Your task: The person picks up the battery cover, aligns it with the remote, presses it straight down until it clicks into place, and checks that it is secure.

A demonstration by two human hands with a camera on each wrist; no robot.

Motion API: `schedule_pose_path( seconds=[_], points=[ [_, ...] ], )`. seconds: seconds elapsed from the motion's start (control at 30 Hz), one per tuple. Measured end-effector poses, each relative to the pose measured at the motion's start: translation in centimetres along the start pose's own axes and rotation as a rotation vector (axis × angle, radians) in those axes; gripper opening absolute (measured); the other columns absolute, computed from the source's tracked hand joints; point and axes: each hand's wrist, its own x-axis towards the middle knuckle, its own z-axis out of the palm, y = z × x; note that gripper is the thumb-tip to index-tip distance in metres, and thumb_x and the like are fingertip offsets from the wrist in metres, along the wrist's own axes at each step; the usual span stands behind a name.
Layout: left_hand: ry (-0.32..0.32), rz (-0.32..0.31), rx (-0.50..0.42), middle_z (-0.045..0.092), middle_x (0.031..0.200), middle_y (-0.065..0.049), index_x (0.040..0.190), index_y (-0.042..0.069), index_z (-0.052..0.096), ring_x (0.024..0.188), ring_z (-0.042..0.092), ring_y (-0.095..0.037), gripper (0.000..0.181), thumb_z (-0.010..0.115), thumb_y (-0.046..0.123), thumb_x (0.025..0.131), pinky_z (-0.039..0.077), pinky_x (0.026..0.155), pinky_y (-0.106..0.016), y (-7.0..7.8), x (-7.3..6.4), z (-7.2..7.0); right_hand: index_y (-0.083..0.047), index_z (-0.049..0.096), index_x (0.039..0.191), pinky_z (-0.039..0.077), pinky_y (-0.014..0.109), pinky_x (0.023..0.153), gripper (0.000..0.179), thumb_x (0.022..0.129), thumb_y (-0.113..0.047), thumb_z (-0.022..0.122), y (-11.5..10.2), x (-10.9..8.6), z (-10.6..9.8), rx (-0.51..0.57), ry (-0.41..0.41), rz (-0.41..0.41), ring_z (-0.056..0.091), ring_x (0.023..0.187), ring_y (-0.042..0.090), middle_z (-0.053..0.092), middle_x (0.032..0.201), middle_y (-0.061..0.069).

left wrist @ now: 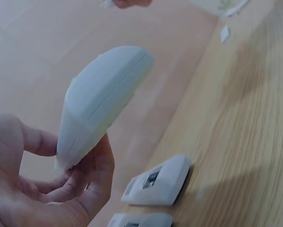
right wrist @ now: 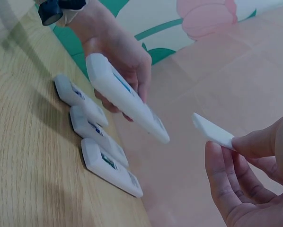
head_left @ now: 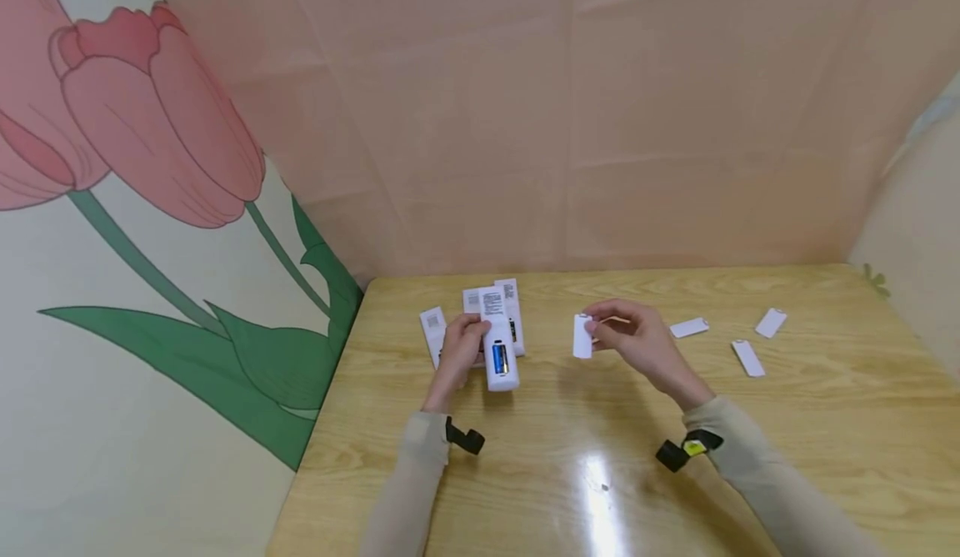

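My left hand (head_left: pixel 461 347) grips a white remote control (head_left: pixel 495 313) above the table, its back turned up toward the head camera. Blue batteries (head_left: pixel 500 358) show in its uncovered compartment. In the left wrist view, thumb and fingers hold one end of the remote (left wrist: pixel 101 90). To the right, my right hand (head_left: pixel 641 342) pinches a small white battery cover (head_left: pixel 582 338) between thumb and fingers. The right wrist view shows this cover (right wrist: pixel 211 132) tilted in the air, a short gap from the far end of the held remote (right wrist: pixel 127 104).
Three more white remotes (right wrist: pixel 110 168) lie side by side on the wooden table (head_left: pixel 540 474), beyond and below the left hand, with their compartments uncovered. On the right lie three loose covers (head_left: pixel 690 328). A cloth-covered wall (head_left: pixel 562 123) rises behind; a tulip-painted wall (head_left: pixel 150 115) stands left.
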Motion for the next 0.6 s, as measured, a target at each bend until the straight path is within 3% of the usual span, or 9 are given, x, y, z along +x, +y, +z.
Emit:
schedule_pose_path(
  seconds=[0.37, 0.6],
  points=[
    [-0.019, 0.023, -0.066, 0.074, 0.111, -0.018, 0.135, -0.002, 0.064, 0.081, 0.066, -0.015, 0.038, 0.062, 0.022, 0.105, 0.056, 0.065, -0.03, 0.7, -0.3, 2.1, 0.009, 0.069, 0.125, 0.068, 0.041, 0.077, 0.027, 0.101, -0.004, 0.072, -0.7, 0.0, 1.1, 0.044, -0.003, -0.007, 0.076, 0.089, 0.013, 0.074, 0.108, 0.006],
    [-0.02, 0.031, -0.056, 0.074, 0.109, -0.018, 0.129, -0.004, 0.065, 0.083, 0.067, -0.015, 0.036, 0.062, 0.02, 0.103, 0.058, 0.066, -0.027, 0.0, -0.8, 2.6, 0.006, 0.071, 0.124, 0.068, 0.04, 0.078, 0.024, 0.101, -0.003, 0.071, -0.9, -0.1, 1.7, 0.031, -0.027, 0.003, 0.076, 0.089, 0.018, 0.069, 0.113, 0.023]
  ],
)
